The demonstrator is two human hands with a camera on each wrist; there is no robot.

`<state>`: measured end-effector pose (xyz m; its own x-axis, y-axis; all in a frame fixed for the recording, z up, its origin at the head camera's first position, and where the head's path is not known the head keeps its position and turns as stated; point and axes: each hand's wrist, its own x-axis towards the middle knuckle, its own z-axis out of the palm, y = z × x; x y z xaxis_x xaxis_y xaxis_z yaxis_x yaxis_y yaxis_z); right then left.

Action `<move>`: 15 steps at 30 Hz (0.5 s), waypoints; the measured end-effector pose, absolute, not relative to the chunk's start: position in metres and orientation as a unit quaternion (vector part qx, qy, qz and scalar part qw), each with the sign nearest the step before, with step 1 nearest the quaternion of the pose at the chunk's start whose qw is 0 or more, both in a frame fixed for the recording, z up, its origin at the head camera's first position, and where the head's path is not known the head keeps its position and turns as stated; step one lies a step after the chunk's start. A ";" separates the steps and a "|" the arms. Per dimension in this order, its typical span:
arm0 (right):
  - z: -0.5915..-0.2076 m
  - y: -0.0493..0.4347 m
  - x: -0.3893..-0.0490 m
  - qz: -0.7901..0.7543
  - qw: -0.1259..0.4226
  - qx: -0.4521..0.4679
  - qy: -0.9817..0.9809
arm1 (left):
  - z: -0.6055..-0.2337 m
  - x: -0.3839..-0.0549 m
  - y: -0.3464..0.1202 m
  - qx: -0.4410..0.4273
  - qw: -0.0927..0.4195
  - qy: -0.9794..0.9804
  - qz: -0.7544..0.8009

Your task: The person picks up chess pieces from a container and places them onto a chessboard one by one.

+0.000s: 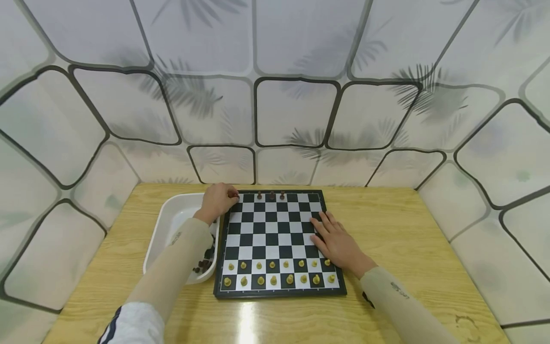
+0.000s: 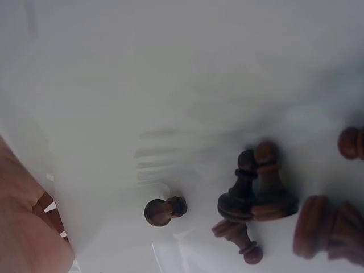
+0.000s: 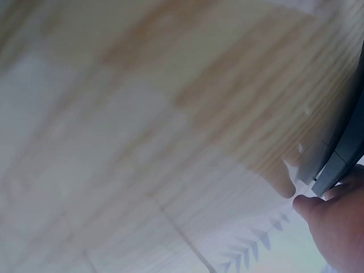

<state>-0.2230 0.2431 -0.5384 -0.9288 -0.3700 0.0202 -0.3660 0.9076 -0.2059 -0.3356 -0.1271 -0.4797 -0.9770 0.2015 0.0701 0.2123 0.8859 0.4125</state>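
Observation:
My left hand (image 1: 216, 200) is at the far left corner of the chessboard (image 1: 265, 227), pinching a small brown chess piece (image 1: 232, 194) over the corner squares; the fingers partly cover it, so its kind is unclear. Along the far row stand a few brown pieces (image 1: 272, 196). My right hand (image 1: 337, 242) rests on the board's right edge with its fingers stretched across the outer squares. Yellow pieces (image 1: 273, 280) fill the two near rows. In the left wrist view, several brown pieces (image 2: 272, 187) lie in the white tub, and part of the left hand shows at the left edge.
A white tub (image 1: 155, 234) stands against the board's left side, beneath the left forearm. Board and tub sit on a wooden table (image 1: 386, 210). Patterned wall panels (image 1: 296, 112) rise behind and at both sides.

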 end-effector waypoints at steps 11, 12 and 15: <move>-0.538 0.242 -0.223 -0.104 0.007 -0.189 0.976 | -0.484 -0.336 -0.125 -0.097 0.028 -0.975 -0.196; -0.538 0.242 -0.223 -0.104 0.007 -0.189 0.976 | -0.485 -0.337 -0.125 -0.097 0.029 -0.975 -0.198; -0.538 0.242 -0.223 -0.105 0.006 -0.188 0.977 | -0.486 -0.338 -0.125 -0.098 0.031 -0.973 -0.205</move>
<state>-0.2229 0.2425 -0.5380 -0.9296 -0.3676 0.0274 -0.3650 0.9078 -0.2064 -0.3380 -0.1247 -0.4862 -0.9787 0.1786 0.1014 0.2043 0.8969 0.3922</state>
